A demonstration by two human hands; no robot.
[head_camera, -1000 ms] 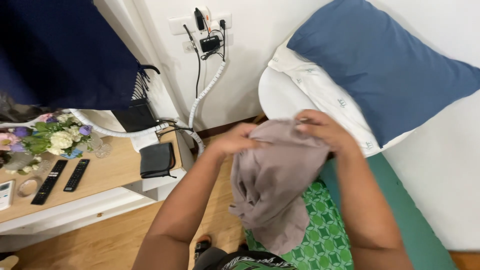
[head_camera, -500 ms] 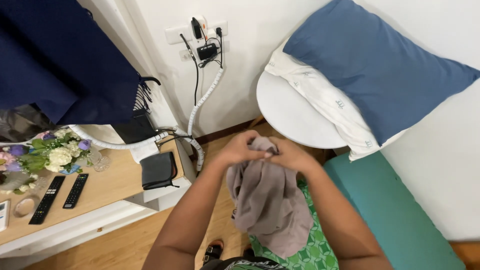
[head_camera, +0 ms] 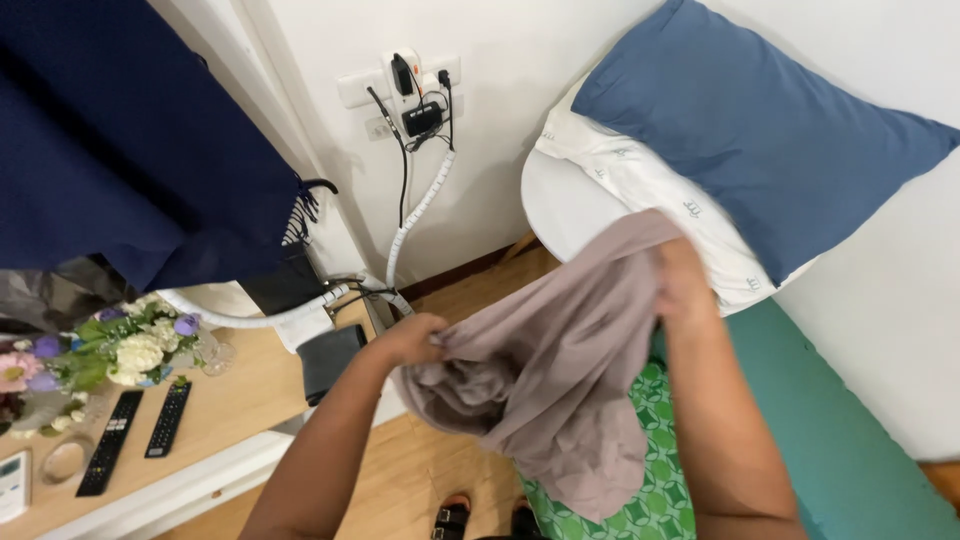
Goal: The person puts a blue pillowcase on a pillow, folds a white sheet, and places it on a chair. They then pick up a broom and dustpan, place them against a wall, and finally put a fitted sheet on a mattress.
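A taupe-grey cloth garment (head_camera: 560, 370) hangs between my two hands in the middle of the view. My left hand (head_camera: 410, 340) grips a bunched part of it low on the left. My right hand (head_camera: 680, 280) holds its upper edge higher on the right, so the fabric stretches in a slant between them. Its loose end drapes down over a green patterned cloth (head_camera: 640, 490) on the teal mattress (head_camera: 850, 430).
A blue pillow (head_camera: 760, 120) and a white pillow (head_camera: 640, 180) lean on the wall at the right. A wooden desk (head_camera: 230, 400) at left carries two remotes (head_camera: 135, 435), flowers (head_camera: 110, 350) and a black wallet (head_camera: 330, 360). Wall sockets with cables (head_camera: 410, 90) sit above. Dark blue fabric (head_camera: 130, 150) hangs top left.
My hands, together at the top of the cloth before, have drawn apart: the left went down and left, the right up and right, spreading the garment out.
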